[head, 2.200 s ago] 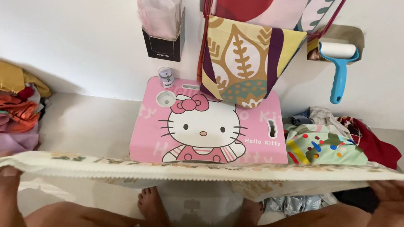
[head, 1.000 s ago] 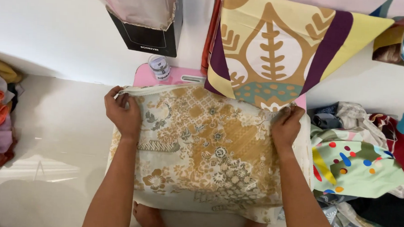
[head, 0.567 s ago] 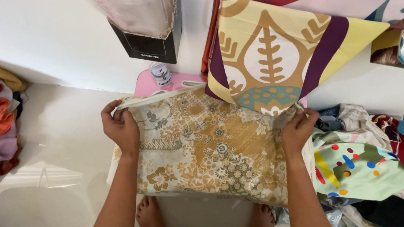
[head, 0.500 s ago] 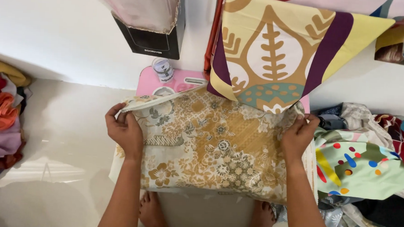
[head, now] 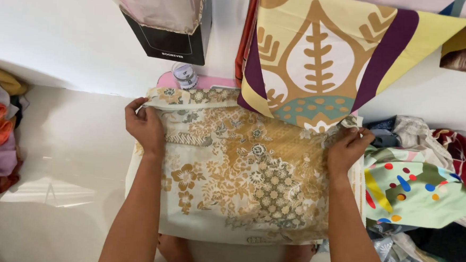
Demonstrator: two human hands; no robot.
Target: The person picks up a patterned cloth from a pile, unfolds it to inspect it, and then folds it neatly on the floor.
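Since a moment ago the floral cloth (head: pixel 241 174) has dropped flat over the pink bench (head: pixel 214 82) at frame centre, its far edge folded over, the left hand (head: pixel 145 126) and right hand (head: pixel 346 147) each keeping a closed grip on its upper corners.

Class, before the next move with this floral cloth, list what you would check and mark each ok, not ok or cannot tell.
1. Left hand grips the floral cloth at its far left corner: ok.
2. Right hand grips the far right corner: ok.
3. Cloth lies flat between the hands: ok.
4. Hanging patterned fabric overlaps the far edge: not ok.
5. Small jar stands apart from the cloth: cannot tell.
6. Near edge straight: cannot tell.
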